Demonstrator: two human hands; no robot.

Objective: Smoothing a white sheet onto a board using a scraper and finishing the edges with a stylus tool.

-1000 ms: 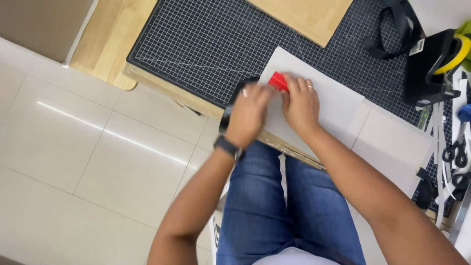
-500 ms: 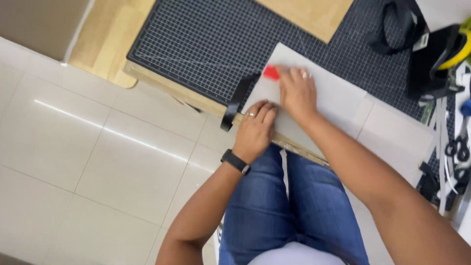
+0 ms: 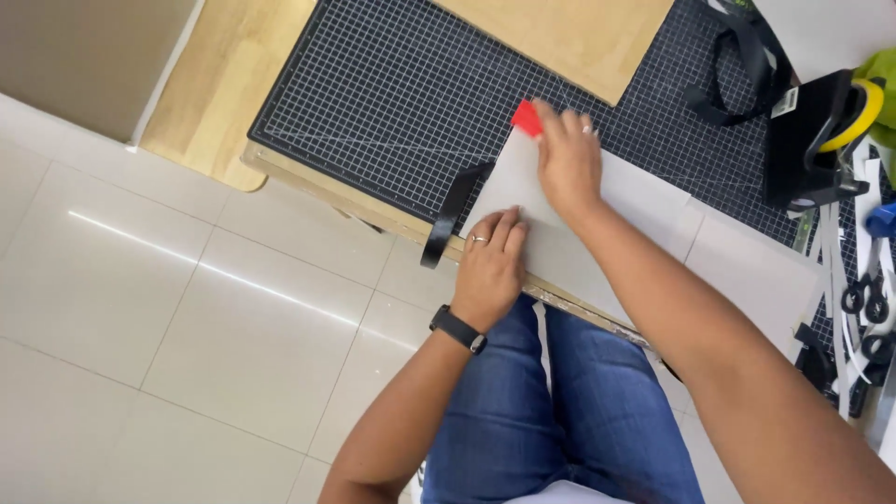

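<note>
Right hand: the right hand (image 3: 567, 163) lies on the grey sheet (image 3: 560, 233), fingers curled around a small red tool (image 3: 526, 119). It pushes the tool down at the far corner of the sheet.
Left hand: the left hand (image 3: 490, 266) lies flat and open on the near part of the grey sheet. It grips nothing and just presses down. A ring is on one finger and a black watch (image 3: 457, 329) is on the wrist.
Grey sheet: it lies on the black grid mat (image 3: 392, 103) and reaches over the near edge of the worktop (image 3: 215, 103).
Black strap (image 3: 450, 213): just left of the grey sheet, hanging over the worktop edge.
Brown board (image 3: 569, 37): on the mat, beyond the grey sheet.
Tape holder (image 3: 817, 140): black with a yellow roll, well right of the grey sheet.
Scissors (image 3: 863, 299): near the tape holder, at the right edge.
Floor (image 3: 140, 308): white tiles, under the worktop.
</note>
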